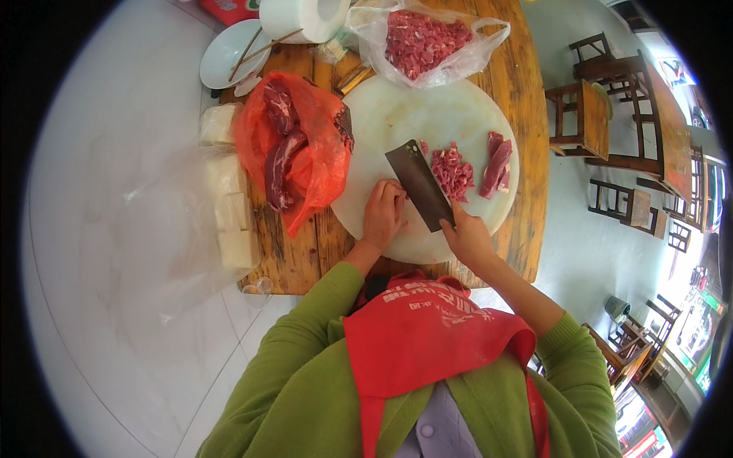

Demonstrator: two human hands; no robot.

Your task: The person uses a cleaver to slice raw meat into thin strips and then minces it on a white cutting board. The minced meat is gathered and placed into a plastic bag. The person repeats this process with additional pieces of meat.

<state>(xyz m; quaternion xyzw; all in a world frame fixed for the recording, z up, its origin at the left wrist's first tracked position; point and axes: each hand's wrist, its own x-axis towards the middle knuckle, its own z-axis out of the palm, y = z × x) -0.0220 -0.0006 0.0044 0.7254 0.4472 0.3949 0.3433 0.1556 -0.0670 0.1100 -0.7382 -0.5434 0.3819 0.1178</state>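
My right hand (pixel 471 236) grips a dark rectangular cleaver (pixel 421 186), its blade slanting across the round white cutting board (pixel 378 123). Left of the blade, my left hand (pixel 382 214) presses down on the board with curled fingers. A bit of raw red meat (pixel 406 195) shows at those fingertips, mostly hidden by hand and blade. Just right of the cleaver lies a pile of chopped meat (pixel 452 172). Uncut meat strips (pixel 496 166) rest near the board's right edge.
An open red plastic bag (pixel 326 154) holds large meat pieces (pixel 280 166) at left. Behind the board is a clear bag of chopped meat (pixel 426 43). A paper roll (pixel 300 20) and a white bowl (pixel 229 51) with chopsticks stand back left. Wrapped pale blocks (pixel 235 249) line the left edge.
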